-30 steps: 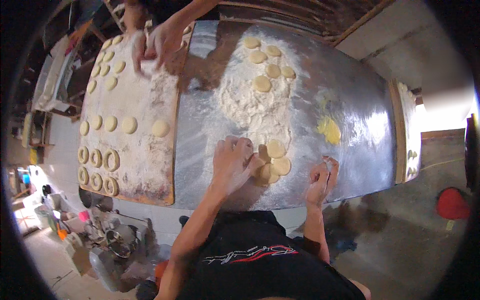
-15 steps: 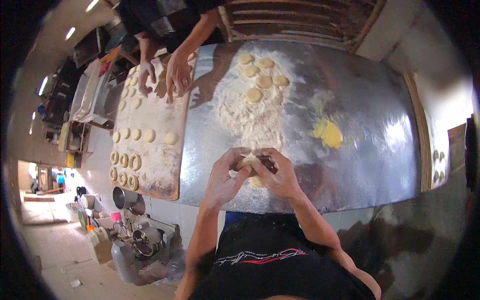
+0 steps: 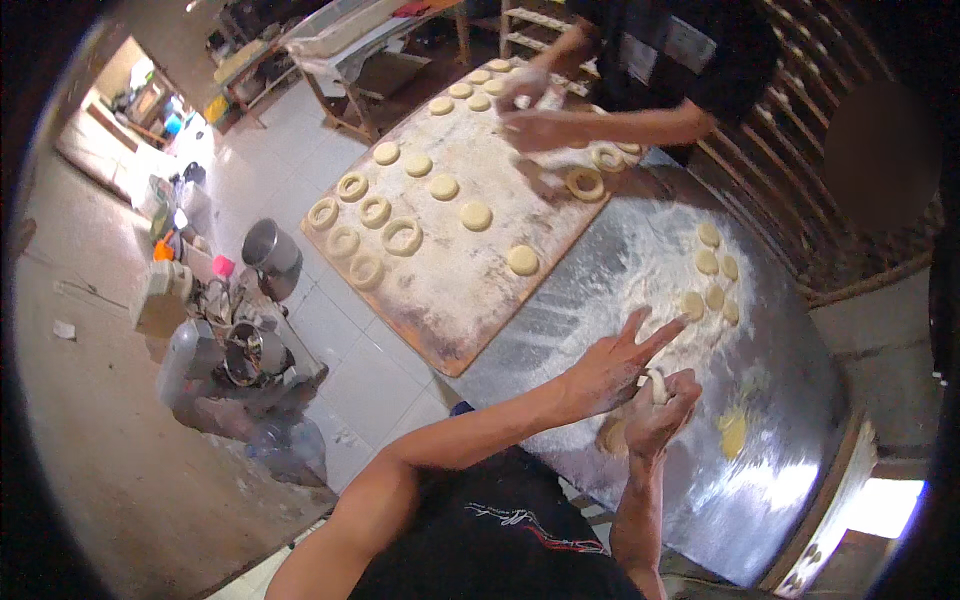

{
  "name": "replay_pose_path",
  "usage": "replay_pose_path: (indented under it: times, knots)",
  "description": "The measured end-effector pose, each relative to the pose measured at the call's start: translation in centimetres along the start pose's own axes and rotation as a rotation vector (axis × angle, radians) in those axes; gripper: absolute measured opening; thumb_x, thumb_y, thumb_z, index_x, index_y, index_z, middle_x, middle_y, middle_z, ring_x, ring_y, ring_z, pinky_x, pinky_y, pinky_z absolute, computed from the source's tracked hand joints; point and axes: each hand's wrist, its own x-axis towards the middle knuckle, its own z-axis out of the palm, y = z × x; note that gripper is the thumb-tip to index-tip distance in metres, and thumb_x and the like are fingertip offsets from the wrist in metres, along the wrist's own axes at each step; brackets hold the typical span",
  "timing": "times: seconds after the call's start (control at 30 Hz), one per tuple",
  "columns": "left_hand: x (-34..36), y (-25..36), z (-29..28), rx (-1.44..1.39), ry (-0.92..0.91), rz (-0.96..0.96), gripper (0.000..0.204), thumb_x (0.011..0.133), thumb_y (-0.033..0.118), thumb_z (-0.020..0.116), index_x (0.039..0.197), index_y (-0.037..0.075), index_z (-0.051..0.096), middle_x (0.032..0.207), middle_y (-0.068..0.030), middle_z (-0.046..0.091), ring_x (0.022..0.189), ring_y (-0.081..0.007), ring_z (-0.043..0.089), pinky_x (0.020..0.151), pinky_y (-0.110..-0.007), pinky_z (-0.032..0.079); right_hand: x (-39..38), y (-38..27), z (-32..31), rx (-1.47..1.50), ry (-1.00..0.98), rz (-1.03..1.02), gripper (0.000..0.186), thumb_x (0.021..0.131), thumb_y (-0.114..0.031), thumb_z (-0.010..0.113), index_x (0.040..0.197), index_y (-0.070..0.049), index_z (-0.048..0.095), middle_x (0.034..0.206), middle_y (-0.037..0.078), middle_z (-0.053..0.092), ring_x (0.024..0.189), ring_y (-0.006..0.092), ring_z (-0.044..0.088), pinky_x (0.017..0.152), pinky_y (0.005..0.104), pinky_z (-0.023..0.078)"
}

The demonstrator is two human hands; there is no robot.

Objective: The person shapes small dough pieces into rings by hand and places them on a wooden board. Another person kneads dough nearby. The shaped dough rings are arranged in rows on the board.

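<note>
My right hand (image 3: pixel 662 412) is closed around a pale piece of dough (image 3: pixel 656 387), which curves up out of the fist. Beside it, my left hand (image 3: pixel 612 372) has two fingers stretched apart over the floured table; its other fingers are partly hidden by the dough. Another dough piece (image 3: pixel 611 434) lies on the table, half covered by my right hand. Farther off, several flat dough rounds (image 3: pixel 714 297) rest in loose flour (image 3: pixel 655 270) on the metal table (image 3: pixel 560 335).
A floured wooden board (image 3: pixel 440 310) carries dough rounds (image 3: pixel 476 215) and dough rings (image 3: pixel 402 236). Across it reaches a co-worker's arm (image 3: pixel 610 128). Yellow fat (image 3: pixel 733 432) is smeared on the table at right. On the floor at left stand a metal pot (image 3: pixel 268 247) and a mixer (image 3: pixel 190 362).
The view has swung left, showing more of the board and floor. My left fingers have opened out from the dough, and my right hand now grips it. The co-worker's hands have moved over the board.
</note>
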Motion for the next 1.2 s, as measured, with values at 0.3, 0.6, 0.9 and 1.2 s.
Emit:
replay_pose_path:
  times: [0.3, 0.6, 0.9, 1.2]
  knots:
    - [-3.0, -5.7, 0.9, -0.375, 0.335, -0.398, 0.072, 0.091, 0.006, 0.055, 0.149, 0.017, 0.013, 0.085, -0.0098, 0.062, 0.069, -0.0140, 0.058, 0.061, -0.030, 0.049, 0.8, -4.4, 2.3, 0.433, -0.432, 0.504, 0.044, 0.076, -0.004, 0.059, 0.108, -0.011, 0.030, 0.086, 0.005, 0.043, 0.076, 0.0142, 0.047, 0.066, 0.0300, 0.045]
    - [-6.4, -4.7, 3.8, -0.285, 0.717, -0.104, 0.054, 0.088, -0.003, 0.048, 0.138, 0.008, 0.031, 0.097, -0.0163, 0.057, 0.077, -0.0286, 0.058, 0.065, -0.035, 0.050, -2.3, -3.9, 2.4, 1.039, -0.468, 0.502, 0.046, 0.067, -0.010, 0.052, 0.106, -0.013, 0.028, 0.075, 0.000, 0.038, 0.064, 0.0159, 0.040, 0.090, 0.0278, 0.034]
    - [-10.5, -2.8, 2.0, -0.289, 0.927, -0.083, 0.037, 0.095, 0.015, 0.048, 0.131, 0.004, 0.042, 0.086, -0.0088, 0.058, 0.075, -0.0210, 0.057, 0.062, -0.034, 0.048, -3.3, -4.7, 2.4, 1.474, -0.733, 0.841, 0.030, 0.091, -0.028, 0.045, 0.113, -0.012, 0.034, 0.090, 0.005, 0.048, 0.075, 0.0127, 0.051, 0.065, 0.0266, 0.046]
    - [-14.1, -7.1, -2.2, -0.013, 0.991, -0.163, 0.047, 0.093, 0.017, 0.053, 0.136, 0.010, 0.036, 0.086, -0.0091, 0.057, 0.063, -0.0238, 0.052, 0.060, -0.032, 0.044, -3.3, -11.4, 6.7, 1.356, -0.845, 0.958, 0.049, 0.095, -0.059, 0.035, 0.113, -0.013, 0.036, 0.109, 0.006, 0.041, 0.100, 0.0190, 0.049, 0.085, 0.0348, 0.043]
